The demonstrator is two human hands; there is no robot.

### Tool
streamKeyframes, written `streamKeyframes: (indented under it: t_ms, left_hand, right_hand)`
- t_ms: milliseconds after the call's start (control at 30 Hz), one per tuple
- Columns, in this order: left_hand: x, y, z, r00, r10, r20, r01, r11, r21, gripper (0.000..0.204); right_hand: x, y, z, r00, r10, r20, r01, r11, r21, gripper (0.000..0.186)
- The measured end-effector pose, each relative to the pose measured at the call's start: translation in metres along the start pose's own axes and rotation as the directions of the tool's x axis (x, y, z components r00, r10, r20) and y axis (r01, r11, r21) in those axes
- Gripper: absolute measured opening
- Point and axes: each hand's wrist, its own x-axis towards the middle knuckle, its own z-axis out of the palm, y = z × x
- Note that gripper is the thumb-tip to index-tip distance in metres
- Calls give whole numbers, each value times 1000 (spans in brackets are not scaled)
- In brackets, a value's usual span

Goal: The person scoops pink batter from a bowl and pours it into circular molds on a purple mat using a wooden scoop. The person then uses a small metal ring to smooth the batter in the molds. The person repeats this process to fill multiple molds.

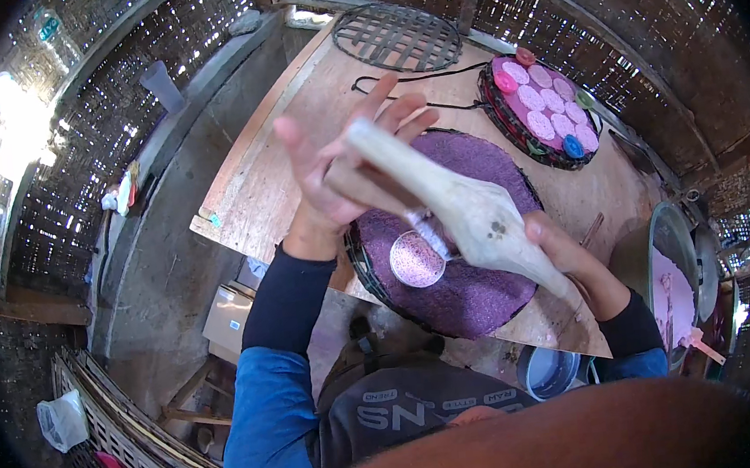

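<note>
My right hand (556,243) is closed around the narrow lower end of a pale wooden forked tool (485,220), which is held tilted above the table. Its two prongs point up and left toward my left hand (337,161). That hand is raised with fingers spread, the palm beside the prong tips; whether it touches them I cannot tell. Just below the fork is a small round pink-speckled disc (417,259), with a whitish wrapped piece next to it. Under both lies a large round tray (470,301) with a dark rim and a purple speckled surface.
On the wooden table (270,154), another round tray (499,125) holds several pink discs and coloured rings. A woven round rack (398,40) lies at the far edge. To the right stands a large tub (670,226) of pink material; a blue bucket (549,370) sits below the near edge.
</note>
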Motion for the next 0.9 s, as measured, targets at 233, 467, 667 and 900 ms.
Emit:
streamKeyframes:
  t_ms: [233,467,667,900]
  left_hand:
    - [-5,8,22,983,-2,-183,6,1000,24,105]
    - [-38,-27,22,989,-62,-132,128,-65,990,51]
    - [-67,-16,17,960,229,161,-5,-563,826,38]
    - [-94,2,11,784,582,-217,246,31,969,37]
  right_hand:
    - [7,-48,33,951,179,-254,-95,946,310,69]
    - [24,-63,32,997,61,-52,-44,958,284,70]
    - [51,38,66,949,-79,-306,147,967,207,66]
    - [50,40,112,934,-189,-302,-86,704,-705,107]
